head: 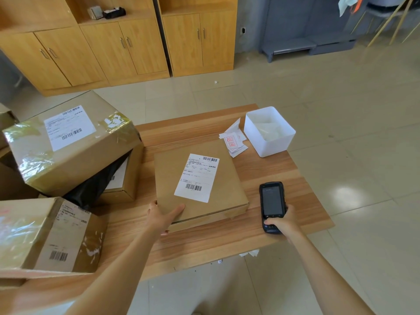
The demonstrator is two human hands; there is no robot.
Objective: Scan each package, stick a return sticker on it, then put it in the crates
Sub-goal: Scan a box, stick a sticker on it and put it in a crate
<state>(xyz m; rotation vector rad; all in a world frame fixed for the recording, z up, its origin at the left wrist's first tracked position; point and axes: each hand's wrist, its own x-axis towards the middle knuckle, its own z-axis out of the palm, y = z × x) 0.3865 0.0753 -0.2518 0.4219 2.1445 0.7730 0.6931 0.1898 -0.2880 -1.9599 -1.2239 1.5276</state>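
Note:
A flat brown cardboard package point(218, 201) lies in the middle of the wooden table point(227, 242), with a white shipping label point(197, 177) on top. My left hand point(162, 215) grips its near left corner, thumb on the top face. To the right of the package my right hand point(283, 222) holds a black handheld scanner point(272, 204), screen up. A small pile of return stickers point(233, 142) with red print lies beyond the package.
A white plastic bin point(270, 145) with backing papers stands at the table's far right corner. Several taped cardboard boxes point(68, 144) and a black bag point(97, 185) are stacked on the left. Wooden cabinets point(127, 48) line the back wall. Paper scraps lie on the tiled floor.

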